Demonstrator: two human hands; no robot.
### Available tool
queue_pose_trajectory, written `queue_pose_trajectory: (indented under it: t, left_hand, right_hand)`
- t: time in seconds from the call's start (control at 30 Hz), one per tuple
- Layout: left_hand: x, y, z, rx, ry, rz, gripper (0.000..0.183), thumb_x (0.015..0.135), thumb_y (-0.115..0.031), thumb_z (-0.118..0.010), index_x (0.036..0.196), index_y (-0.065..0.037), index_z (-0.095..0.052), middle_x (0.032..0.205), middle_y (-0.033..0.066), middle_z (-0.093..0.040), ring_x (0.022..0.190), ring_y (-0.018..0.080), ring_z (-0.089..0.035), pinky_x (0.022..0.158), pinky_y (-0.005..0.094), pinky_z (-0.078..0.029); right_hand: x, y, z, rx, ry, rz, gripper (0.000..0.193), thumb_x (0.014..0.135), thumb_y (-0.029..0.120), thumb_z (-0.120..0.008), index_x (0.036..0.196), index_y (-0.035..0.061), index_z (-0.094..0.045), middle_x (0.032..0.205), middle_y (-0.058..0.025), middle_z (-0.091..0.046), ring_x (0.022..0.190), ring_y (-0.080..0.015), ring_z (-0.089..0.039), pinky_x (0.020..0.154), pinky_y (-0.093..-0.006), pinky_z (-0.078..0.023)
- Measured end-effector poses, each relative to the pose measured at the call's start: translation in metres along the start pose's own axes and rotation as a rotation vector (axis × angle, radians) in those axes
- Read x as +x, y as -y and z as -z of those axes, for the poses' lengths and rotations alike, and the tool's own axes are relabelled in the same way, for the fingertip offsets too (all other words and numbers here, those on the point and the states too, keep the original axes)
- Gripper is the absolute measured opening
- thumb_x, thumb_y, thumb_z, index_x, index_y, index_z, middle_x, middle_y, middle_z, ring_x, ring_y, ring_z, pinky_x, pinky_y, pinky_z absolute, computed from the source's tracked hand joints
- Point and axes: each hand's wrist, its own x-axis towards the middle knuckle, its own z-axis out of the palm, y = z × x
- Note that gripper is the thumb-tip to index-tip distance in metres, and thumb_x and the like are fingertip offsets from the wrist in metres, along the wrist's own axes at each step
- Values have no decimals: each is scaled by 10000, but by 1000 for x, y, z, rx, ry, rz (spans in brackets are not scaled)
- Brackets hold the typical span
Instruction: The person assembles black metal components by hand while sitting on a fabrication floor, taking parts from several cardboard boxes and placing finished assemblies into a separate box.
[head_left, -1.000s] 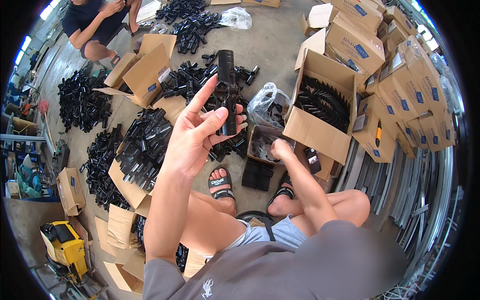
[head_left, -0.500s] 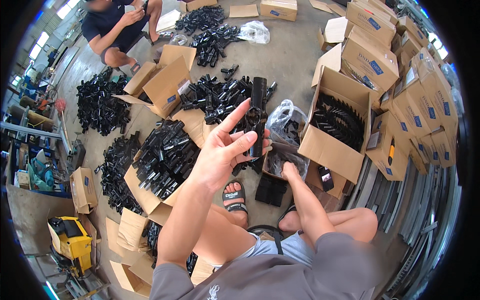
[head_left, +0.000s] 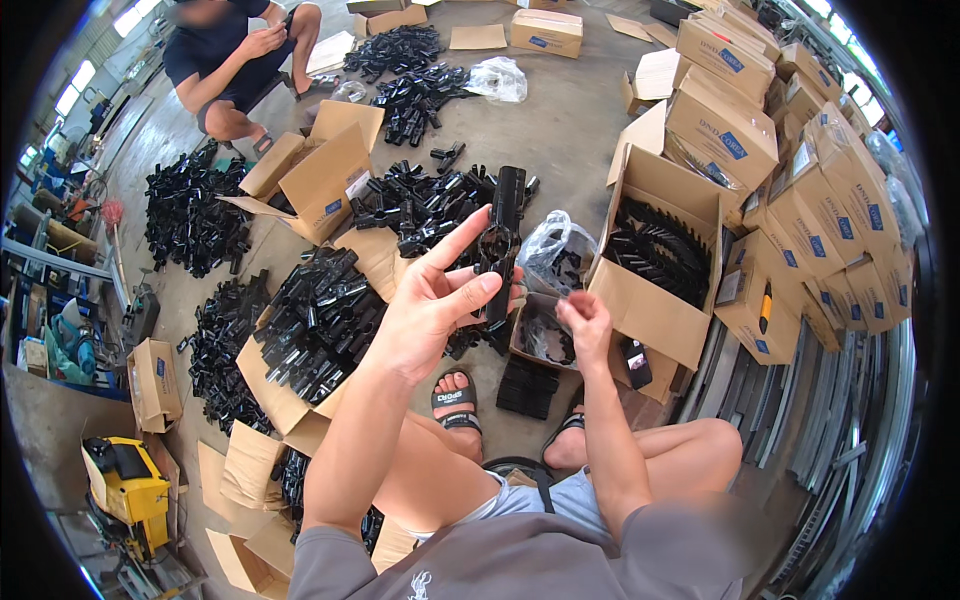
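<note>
Upright in front of me, a glossy black tubular fitting [head_left: 509,200] with a round collar is gripped by my left hand [head_left: 425,315], thumb across it and index finger stretched along its side. My right hand [head_left: 588,325] is raised just above a small lined carton [head_left: 530,352], which holds small dark parts. Its thumb and fingers are pinched together; whatever sits between them is too small and blurred to make out. Beside that carton lies a clear plastic bag [head_left: 552,250] with dark pieces in it. A black ridged block [head_left: 527,388] rests on the floor by my feet.
A large open carton [head_left: 650,310] of black toothed parts stands at right, near stacked closed cartons [head_left: 725,130] and metal profiles [head_left: 800,400]. Heaps of black fittings [head_left: 320,320] spread over the left and middle. Another person [head_left: 230,60] squats at far left.
My right hand has come up out of the small carton, fingers pinched. The left hand still holds the fitting. The whole view has shifted slightly.
</note>
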Motion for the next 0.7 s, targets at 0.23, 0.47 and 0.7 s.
queue_pose_trajectory:
  t: [0.23,0.47,0.7]
  left_hand:
    - [0,10,-10,193,37,-116,776,959,-14,-708,1630,-118,-333,1199,162,-735,1035,182,-721,950,319,-580]
    - [-3,12,-16,190,62,-173,737,959,45,-682,1612,-66,-358,1218,128,-728,1065,131,-694,975,305,-565]
    - [-8,11,-11,215,55,-178,736,951,66,-682,1605,-57,-368,1224,108,-730,1062,111,-686,965,285,-561]
  right_hand:
    - [-37,197,-78,150,133,443,177,875,-64,-777,1048,-37,-747,986,-103,-771,888,-127,-725,795,-250,-578]
    - [-45,206,-95,127,72,554,160,870,-52,-790,1028,-40,-765,969,-98,-779,880,-119,-727,796,-240,-574]
    - [-49,206,-101,147,85,560,170,876,-63,-780,1044,-47,-759,980,-95,-772,902,-123,-725,825,-245,-581]
